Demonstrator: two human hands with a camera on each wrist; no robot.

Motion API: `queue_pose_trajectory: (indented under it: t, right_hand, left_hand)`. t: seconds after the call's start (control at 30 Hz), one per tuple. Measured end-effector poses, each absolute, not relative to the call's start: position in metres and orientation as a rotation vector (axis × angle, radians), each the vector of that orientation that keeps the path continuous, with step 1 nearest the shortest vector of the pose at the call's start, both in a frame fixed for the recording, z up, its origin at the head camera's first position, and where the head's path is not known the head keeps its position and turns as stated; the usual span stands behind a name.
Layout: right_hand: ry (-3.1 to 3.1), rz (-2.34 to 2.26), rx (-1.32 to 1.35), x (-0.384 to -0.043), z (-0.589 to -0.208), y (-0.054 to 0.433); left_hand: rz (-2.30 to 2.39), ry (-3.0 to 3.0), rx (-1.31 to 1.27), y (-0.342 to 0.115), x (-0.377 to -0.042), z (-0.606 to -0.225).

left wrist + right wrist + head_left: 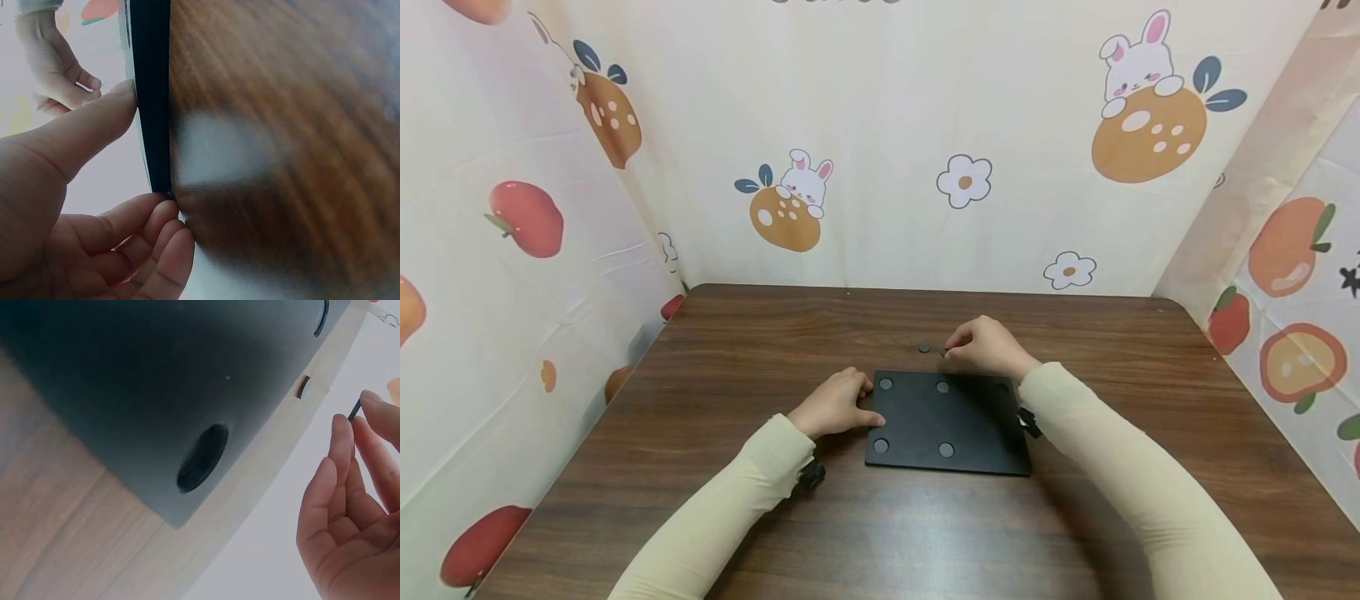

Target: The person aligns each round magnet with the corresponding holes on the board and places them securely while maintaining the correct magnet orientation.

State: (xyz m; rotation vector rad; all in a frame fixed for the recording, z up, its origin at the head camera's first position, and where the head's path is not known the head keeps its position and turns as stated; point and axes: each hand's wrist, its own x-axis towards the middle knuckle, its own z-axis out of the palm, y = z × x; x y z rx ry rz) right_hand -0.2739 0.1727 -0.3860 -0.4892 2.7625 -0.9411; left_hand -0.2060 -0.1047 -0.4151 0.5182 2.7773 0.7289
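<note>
A black rectangular board lies flat on the table, with several round marks on its top. The right wrist view shows one mark as a dark round recess near a corner. My left hand holds the board's left edge, thumb on the rim and curled fingers by the far corner. Beyond the board's far edge, my right hand pinches a small, thin black disc between thumb and fingertips, seen edge-on in the right wrist view. Another small dark disc lies on the table just left of this hand.
The brown wood-grain table extends around the board on all sides. Printed fabric curtains stand along its back and sides. A small black device sits at each wrist, the right one close beside the board's right edge.
</note>
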Motion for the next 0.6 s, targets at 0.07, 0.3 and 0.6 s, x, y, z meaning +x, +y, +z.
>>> queue_pose_trajectory:
  t: [0.07, 0.3, 0.6]
  right_hand:
    - [2.754, -0.951, -0.470, -0.272, -0.386, 0.175]
    - [2.757, -0.983, -0.426, -0.267, -0.389, 0.185]
    - [2.765, -1.044, -0.416, -0.257, -0.390, 0.202]
  left_hand:
    - [0.731, 2.776, 0.517, -0.105, -0.206, -0.415]
    - [0.732, 2.772, 0.519, -0.105, -0.207, -0.416]
    - [0.728, 2.775, 0.519, -0.105, -0.207, -0.417]
